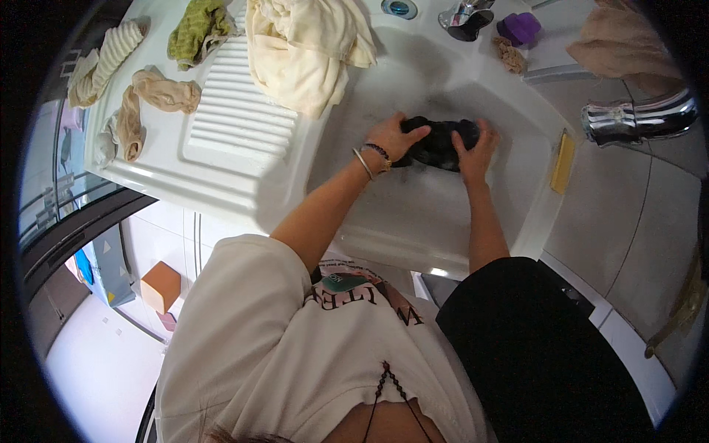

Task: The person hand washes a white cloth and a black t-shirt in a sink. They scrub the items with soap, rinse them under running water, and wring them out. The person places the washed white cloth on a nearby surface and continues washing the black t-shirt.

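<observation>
Both my hands grip a bunched black cloth [437, 145] in the basin of a white laundry sink [540, 219]. My left hand [394, 138], with a bangle and a beaded bracelet at its wrist, holds the cloth's left end. On the right end my right hand [475, 148] closes with its thumb over the dark fabric. Cloudy, greyish water [410, 205] lies around the cloth, with some pale foam close to it. What kind of garment the black cloth is, I cannot tell.
Left of the basin, a ridged washboard [238, 122] carries a cream cloth [310, 55] at its upper side. Beige stockings [163, 94] and a green cloth [196, 33] lie beyond. A chrome faucet [465, 19] stands at the back; a yellow bar [563, 161] rests on the right rim.
</observation>
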`<state>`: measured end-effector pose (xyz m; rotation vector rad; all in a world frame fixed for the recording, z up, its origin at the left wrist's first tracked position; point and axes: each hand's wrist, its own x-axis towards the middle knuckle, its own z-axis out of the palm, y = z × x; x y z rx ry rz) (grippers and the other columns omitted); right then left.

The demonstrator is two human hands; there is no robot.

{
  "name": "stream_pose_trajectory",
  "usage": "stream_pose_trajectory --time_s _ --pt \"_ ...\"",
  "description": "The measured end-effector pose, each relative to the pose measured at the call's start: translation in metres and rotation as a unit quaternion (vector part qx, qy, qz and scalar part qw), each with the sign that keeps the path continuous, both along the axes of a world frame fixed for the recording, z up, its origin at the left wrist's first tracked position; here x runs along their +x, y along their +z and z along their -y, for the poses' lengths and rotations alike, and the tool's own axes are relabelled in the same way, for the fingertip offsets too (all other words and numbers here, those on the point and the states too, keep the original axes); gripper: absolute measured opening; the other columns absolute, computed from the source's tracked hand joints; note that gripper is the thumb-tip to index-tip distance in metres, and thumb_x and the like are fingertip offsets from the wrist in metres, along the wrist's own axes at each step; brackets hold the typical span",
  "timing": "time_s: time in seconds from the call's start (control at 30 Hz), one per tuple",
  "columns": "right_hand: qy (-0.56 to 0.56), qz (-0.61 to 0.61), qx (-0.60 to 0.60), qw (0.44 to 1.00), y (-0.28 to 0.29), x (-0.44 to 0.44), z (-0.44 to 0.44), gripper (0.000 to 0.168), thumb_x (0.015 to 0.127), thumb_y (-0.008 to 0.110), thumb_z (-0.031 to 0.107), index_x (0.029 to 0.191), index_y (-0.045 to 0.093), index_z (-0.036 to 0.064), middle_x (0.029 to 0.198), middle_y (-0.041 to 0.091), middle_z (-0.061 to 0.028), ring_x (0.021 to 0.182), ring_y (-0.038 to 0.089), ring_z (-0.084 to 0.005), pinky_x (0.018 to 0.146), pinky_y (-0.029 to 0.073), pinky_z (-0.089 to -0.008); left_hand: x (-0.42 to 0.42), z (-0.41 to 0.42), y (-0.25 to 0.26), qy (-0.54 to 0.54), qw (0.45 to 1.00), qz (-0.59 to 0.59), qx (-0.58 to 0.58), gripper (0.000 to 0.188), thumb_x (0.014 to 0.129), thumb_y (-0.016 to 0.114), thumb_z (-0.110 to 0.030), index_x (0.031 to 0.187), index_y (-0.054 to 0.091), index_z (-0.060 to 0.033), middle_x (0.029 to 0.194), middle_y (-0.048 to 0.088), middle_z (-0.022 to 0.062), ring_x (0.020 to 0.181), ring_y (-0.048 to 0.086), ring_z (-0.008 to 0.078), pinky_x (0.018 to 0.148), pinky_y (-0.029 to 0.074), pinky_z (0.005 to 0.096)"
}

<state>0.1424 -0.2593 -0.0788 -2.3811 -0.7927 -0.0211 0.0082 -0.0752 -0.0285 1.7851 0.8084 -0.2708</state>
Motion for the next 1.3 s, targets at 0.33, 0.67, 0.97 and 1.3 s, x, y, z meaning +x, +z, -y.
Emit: stream_pose_trajectory --time_s 0.33,0.67,0.97,1.3 --pt "0.098 -0.116 -0.388 0.909 -0.033 -0.050 -0.043 0.100 0.060 0.063 0.067 0.136 0.025 0.013 0.139 0.017 -0.0231 0.126 0.016 -0.0424 0.095 0.025 -0.0591 -0.021 -0.012 -0.076 -0.279 0.901 -0.176 0.281 0.104 0.052 0.080 -0.041 0.136 0.021 -0.0200 0.141 0.012 0.0191 0.127 0.022 0.0371 0.095 0.036 0.0466" --pt "-0.120 -0.277 -0.078 0.950 -0.071 -0.028 -0.053 0.067 0.065 0.062 0.022 0.125 0.038 0.005 0.128 0.031 -0.0263 0.112 0.035 -0.0416 0.094 0.031 -0.0468 0.006 -0.007 -0.063 0.296 0.895 -0.049 -0.330 0.082 0.064 0.068 -0.052 0.130 0.036 -0.0144 0.141 0.024 0.0118 0.123 0.033 0.0323 0.093 0.038 0.0424" --pt "0.147 0.098 0.082 0.981 0.087 -0.129 -0.102 0.038 0.056 0.069 0.028 0.087 0.058 0.008 0.106 0.048 -0.0147 0.104 0.039 -0.0361 0.085 0.032 -0.0496 -0.001 -0.001 -0.061 0.272 0.655 0.234 -0.665 0.039 0.085 0.050 -0.042 0.094 0.059 -0.0046 0.092 0.060 0.0079 0.083 0.057 0.0183 0.077 0.048 0.0308" --pt "0.039 -0.022 0.232 0.972 0.054 -0.101 -0.101 0.034 0.065 0.069 0.030 0.078 0.054 0.003 0.068 0.054 -0.0104 0.061 0.053 -0.0288 0.057 0.044 -0.0365 -0.002 0.004 -0.077 -0.002 0.935 0.249 -0.254 0.025 0.086 0.048 -0.026 0.091 0.060 -0.0043 0.081 0.060 0.0078 0.076 0.058 0.0204 0.076 0.048 0.0319"
